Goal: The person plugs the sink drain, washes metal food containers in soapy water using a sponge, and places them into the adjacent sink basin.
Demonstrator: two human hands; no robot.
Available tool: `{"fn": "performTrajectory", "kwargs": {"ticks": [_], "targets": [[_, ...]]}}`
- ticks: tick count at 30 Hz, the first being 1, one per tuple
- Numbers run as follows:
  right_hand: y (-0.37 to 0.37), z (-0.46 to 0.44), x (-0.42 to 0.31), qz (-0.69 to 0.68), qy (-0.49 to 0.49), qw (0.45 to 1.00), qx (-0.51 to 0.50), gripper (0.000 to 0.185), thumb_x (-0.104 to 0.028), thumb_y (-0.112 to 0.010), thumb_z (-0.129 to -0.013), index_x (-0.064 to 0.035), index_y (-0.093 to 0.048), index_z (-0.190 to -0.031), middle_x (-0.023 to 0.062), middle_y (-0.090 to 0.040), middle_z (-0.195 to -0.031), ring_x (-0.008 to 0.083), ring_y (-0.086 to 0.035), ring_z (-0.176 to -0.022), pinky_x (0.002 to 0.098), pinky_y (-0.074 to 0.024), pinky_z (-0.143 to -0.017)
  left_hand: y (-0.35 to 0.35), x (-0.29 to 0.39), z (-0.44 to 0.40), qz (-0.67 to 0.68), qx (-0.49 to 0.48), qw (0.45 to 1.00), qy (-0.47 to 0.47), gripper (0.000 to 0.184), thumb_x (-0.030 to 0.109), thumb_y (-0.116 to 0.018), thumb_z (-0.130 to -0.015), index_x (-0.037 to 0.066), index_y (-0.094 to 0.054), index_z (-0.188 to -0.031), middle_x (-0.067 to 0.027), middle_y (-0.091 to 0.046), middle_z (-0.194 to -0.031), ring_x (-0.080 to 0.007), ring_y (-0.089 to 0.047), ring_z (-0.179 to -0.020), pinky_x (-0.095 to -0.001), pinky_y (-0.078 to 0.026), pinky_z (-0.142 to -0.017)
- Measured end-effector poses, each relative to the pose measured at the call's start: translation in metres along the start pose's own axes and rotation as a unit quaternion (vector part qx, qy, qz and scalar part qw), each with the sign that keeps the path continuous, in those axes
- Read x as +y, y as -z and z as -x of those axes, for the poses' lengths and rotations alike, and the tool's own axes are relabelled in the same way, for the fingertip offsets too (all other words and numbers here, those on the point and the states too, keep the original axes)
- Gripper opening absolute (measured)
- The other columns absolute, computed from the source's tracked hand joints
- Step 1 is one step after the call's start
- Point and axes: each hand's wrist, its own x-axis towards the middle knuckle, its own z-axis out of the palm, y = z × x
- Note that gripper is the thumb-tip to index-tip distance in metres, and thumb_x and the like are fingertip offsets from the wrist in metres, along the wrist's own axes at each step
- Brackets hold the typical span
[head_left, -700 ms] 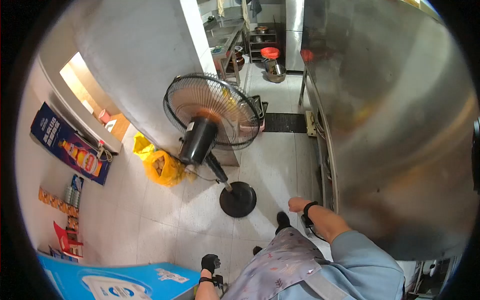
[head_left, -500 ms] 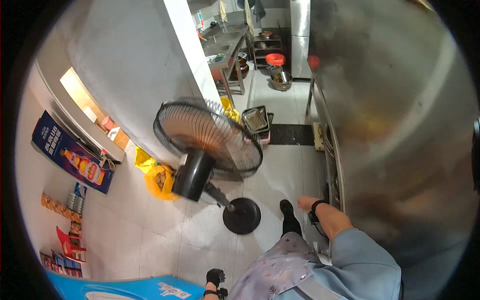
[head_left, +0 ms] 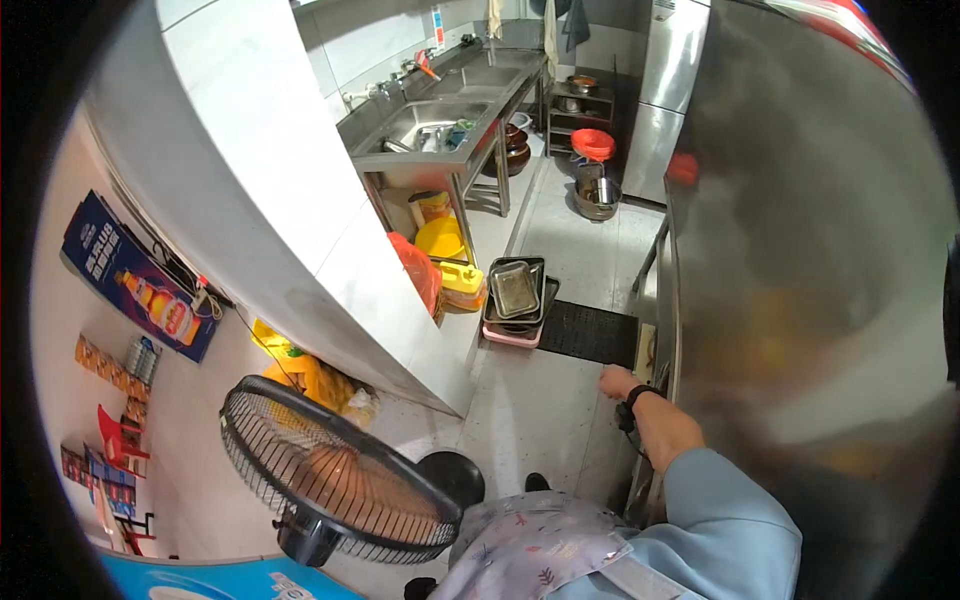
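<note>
My right hand [head_left: 618, 381] hangs out in front, beside the steel counter on the right. Its fingers are curled into a loose fist and nothing shows in them. A black band with a small device and a cord sits on the wrist. Of my left hand [head_left: 420, 588] only a small dark shape is visible at the bottom edge, its fingers hidden. Nearest to it stands a black floor fan [head_left: 340, 470], its round base [head_left: 452, 478] just ahead of my apron [head_left: 545, 545].
Stacked trays [head_left: 515, 292] sit beside a black floor mat [head_left: 590, 333]. A steel sink [head_left: 425, 125] lines the left, past a white-tiled wall corner [head_left: 300, 180]. A pot [head_left: 597, 197] and red basin [head_left: 593, 145] are farther on. Yellow bags [head_left: 310, 385] lie behind the fan.
I have moved forward past the fan, which now sits lower and to the left. More of the sink area shows. My left hand has dropped almost out of view; my right hand stays in front.
</note>
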Motion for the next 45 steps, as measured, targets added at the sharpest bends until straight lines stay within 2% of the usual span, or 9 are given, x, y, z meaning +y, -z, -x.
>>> {"fn": "performTrajectory", "kwargs": {"ticks": [3,22,32,36,37,39,41,44,45], "targets": [[0.081,0.008,0.011,-0.505,-0.173,0.845,-0.010,0.022,-0.015,-0.058,-0.088,0.0016,-0.073,-0.088,0.0109,-0.070,-0.076,0.0202,-0.068,-0.064,0.0356,-0.0564,-0.059,-0.038,0.034,-0.030,0.019,-0.007,1.000,0.000,0.021,0.021,-0.059,-0.093,0.002,-0.067,-0.095,-0.0174,-0.071,-0.084,-0.0322,-0.070,-0.071,-0.0452,-0.060,-0.063],[0.207,-0.334,0.346,-0.352,0.044,0.933,0.051,0.024,-0.019,-0.061,-0.085,0.0023,-0.070,-0.078,0.0199,-0.068,-0.074,0.0310,-0.065,-0.065,0.0419,-0.0528,-0.063,-0.207,0.284,-0.238,0.095,0.070,0.992,0.044,0.022,0.020,-0.058,-0.094,0.003,-0.067,-0.103,-0.0167,-0.072,-0.087,-0.0306,-0.071,-0.076,-0.0433,-0.060,-0.065],[0.274,-0.446,0.615,-0.473,-0.090,0.876,0.016,0.026,-0.018,-0.059,-0.089,0.0047,-0.072,-0.087,0.0144,-0.071,-0.075,0.0254,-0.067,-0.059,0.0420,-0.0544,-0.059,-0.312,0.418,-0.299,0.157,0.126,0.979,0.017,0.023,0.020,-0.058,-0.094,0.003,-0.066,-0.107,-0.0163,-0.072,-0.089,-0.0297,-0.072,-0.078,-0.0424,-0.061,-0.066],[0.225,-0.566,0.787,0.014,0.289,0.934,0.211,0.018,-0.013,-0.060,-0.089,0.0021,-0.068,-0.085,0.0117,-0.069,-0.073,0.0226,-0.067,-0.060,0.0395,-0.0561,-0.056,-0.378,0.485,-0.329,0.337,0.111,0.935,0.004,0.023,0.020,-0.057,-0.095,0.003,-0.066,-0.109,-0.0162,-0.072,-0.090,-0.0294,-0.072,-0.079,-0.0420,-0.061,-0.066],[0.244,-0.556,0.797,-0.315,0.052,0.946,0.062,0.012,-0.011,-0.065,-0.084,-0.0006,-0.071,-0.088,0.0115,-0.072,-0.082,0.0217,-0.071,-0.069,0.0357,-0.0582,-0.060,-0.393,0.506,-0.338,0.388,0.092,0.917,0.004,0.024,0.020,-0.057,-0.095,0.003,-0.066,-0.109,-0.0161,-0.072,-0.090,-0.0293,-0.072,-0.080,-0.0419,-0.061,-0.066],[0.280,-0.538,0.827,-0.385,-0.063,0.921,0.008,0.015,-0.016,-0.068,-0.083,-0.0029,-0.072,-0.089,0.0101,-0.073,-0.085,0.0212,-0.071,-0.073,0.0333,-0.0579,-0.061,-0.422,0.552,-0.362,0.416,0.058,0.908,-0.001,0.024,0.020,-0.057,-0.095,0.003,-0.066,-0.110,-0.0161,-0.072,-0.091,-0.0291,-0.072,-0.080,-0.0417,-0.061,-0.066],[0.274,-0.570,0.874,-0.373,-0.041,0.927,0.017,0.014,-0.018,-0.067,-0.083,-0.0053,-0.073,-0.084,0.0094,-0.073,-0.081,0.0209,-0.071,-0.072,0.0331,-0.0579,-0.061,-0.436,0.597,-0.398,0.132,0.045,0.983,-0.116,0.027,0.022,-0.063,-0.091,0.003,-0.068,-0.110,-0.0137,-0.073,-0.094,-0.0266,-0.072,-0.083,-0.0394,-0.060,-0.071],[0.268,-0.614,0.912,-0.025,0.177,0.971,0.158,0.020,-0.019,-0.062,-0.085,-0.0031,-0.070,-0.074,0.0147,-0.071,-0.074,0.0252,-0.070,-0.062,0.0356,-0.0581,-0.058,-0.437,0.638,-0.450,-0.407,0.062,0.849,-0.331,0.025,0.022,-0.068,-0.087,0.006,-0.071,-0.106,-0.0103,-0.074,-0.098,-0.0265,-0.071,-0.093,-0.0394,-0.057,-0.083],[0.314,-0.603,0.897,-0.387,-0.043,0.920,0.048,0.021,-0.018,-0.061,-0.085,-0.0016,-0.071,-0.079,0.0151,-0.071,-0.074,0.0245,-0.071,-0.064,0.0360,-0.0582,-0.059,-0.436,0.665,-0.460,-0.384,0.075,0.868,-0.307,0.025,0.022,-0.068,-0.087,0.006,-0.071,-0.106,-0.0105,-0.074,-0.098,-0.0271,-0.071,-0.092,-0.0398,-0.057,-0.082]]}}
